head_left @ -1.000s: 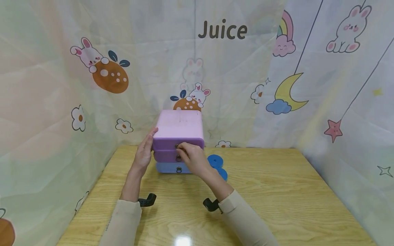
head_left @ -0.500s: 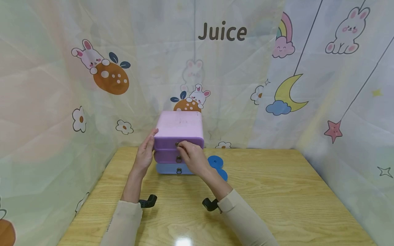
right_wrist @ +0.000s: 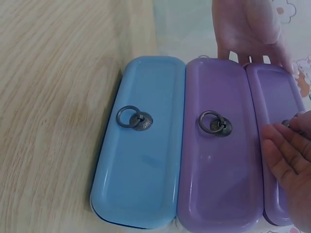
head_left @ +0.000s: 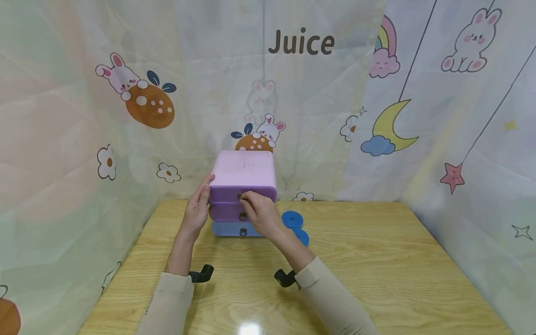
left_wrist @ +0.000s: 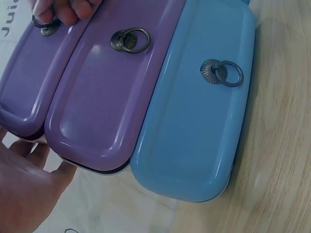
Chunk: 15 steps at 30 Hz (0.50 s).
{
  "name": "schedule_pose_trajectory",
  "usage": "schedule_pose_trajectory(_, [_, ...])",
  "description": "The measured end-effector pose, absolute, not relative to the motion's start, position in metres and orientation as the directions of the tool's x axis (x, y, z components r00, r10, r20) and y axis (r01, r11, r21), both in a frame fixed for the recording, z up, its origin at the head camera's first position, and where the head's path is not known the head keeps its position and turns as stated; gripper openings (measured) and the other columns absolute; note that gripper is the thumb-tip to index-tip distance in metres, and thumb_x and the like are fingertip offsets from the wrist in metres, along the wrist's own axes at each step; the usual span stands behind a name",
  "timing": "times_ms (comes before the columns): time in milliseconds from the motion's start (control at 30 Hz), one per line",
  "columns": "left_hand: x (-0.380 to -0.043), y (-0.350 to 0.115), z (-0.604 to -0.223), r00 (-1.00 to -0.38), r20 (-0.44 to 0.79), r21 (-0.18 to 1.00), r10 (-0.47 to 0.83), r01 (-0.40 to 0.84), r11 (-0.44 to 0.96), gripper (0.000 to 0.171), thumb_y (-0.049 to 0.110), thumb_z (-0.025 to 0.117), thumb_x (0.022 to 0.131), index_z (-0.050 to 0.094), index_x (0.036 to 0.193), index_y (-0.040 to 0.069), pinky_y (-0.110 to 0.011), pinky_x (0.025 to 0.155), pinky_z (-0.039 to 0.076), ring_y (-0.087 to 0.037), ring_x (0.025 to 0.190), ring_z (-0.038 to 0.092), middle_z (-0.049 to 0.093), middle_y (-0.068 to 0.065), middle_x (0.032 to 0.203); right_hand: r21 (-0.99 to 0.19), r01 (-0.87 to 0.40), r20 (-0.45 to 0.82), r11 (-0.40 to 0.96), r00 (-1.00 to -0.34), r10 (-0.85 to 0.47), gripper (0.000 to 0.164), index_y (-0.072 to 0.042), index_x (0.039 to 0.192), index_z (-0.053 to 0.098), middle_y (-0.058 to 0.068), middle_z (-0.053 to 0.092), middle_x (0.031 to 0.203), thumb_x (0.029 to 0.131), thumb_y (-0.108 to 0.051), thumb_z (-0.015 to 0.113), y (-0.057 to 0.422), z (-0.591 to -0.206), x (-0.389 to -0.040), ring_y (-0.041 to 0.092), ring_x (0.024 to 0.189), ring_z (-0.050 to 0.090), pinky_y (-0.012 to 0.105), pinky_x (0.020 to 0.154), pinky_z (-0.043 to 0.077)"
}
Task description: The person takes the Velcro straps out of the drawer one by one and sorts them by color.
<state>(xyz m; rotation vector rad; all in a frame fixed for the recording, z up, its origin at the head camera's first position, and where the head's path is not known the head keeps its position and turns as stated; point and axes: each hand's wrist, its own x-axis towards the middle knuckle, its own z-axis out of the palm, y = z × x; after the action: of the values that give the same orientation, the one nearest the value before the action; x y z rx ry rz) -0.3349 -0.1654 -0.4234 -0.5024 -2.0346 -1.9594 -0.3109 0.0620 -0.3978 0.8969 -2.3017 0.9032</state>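
Observation:
A small chest of drawers with a pink top stands on the table. Its top drawer and middle drawer are purple, and the bottom drawer is light blue. Each has a dark metal ring pull. My left hand rests against the chest's left side, fingers extended along it near the top. With thumb and fingers, my right hand pinches the ring pull of the top drawer. The middle ring pull and bottom ring pull hang free.
Two blue discs lie just right of the chest, partly behind my right wrist. The wooden table reaches back to a printed cloth backdrop. Black wrist mounts stick out inward from both sleeves.
The top drawer's front sits slightly further back than a second ago. Both hands keep their places, the right still at the ring pull and the left on the chest's side.

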Motion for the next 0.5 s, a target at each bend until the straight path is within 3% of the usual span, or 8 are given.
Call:
schedule_pose_trajectory(267, [-0.336,-0.166,-0.425,-0.903,0.425,0.904,0.057,0.427,0.026,0.054,0.044,0.037,0.113,0.039,0.162,0.021,-0.050,0.131,0.019,-0.019,0.159,0.024,0.029,0.004,0.172,-0.414,-0.714,0.624,0.565,-0.674,-0.395,0.011,-0.009,0.109,0.071,0.003,0.074,0.101,0.104,-0.017,0.066,0.062,-0.401,-0.308,0.013,0.084,0.068,0.025,0.073,0.058])
schedule_pose_trajectory(500, [-0.336,-0.166,-0.424,-0.910,0.410,0.911,0.059,0.412,0.032,0.055,0.045,0.037,0.112,0.039,0.162,0.022,-0.052,0.130,0.019,-0.019,0.160,0.023,0.027,0.006,0.172,-0.395,-0.694,0.602,0.602,-0.690,-0.401,0.015,-0.011,0.114,0.073,0.001,0.074,0.102,0.101,-0.019,0.071,0.064,-0.409,-0.305,0.012,0.083,0.066,0.025,0.070,0.056])
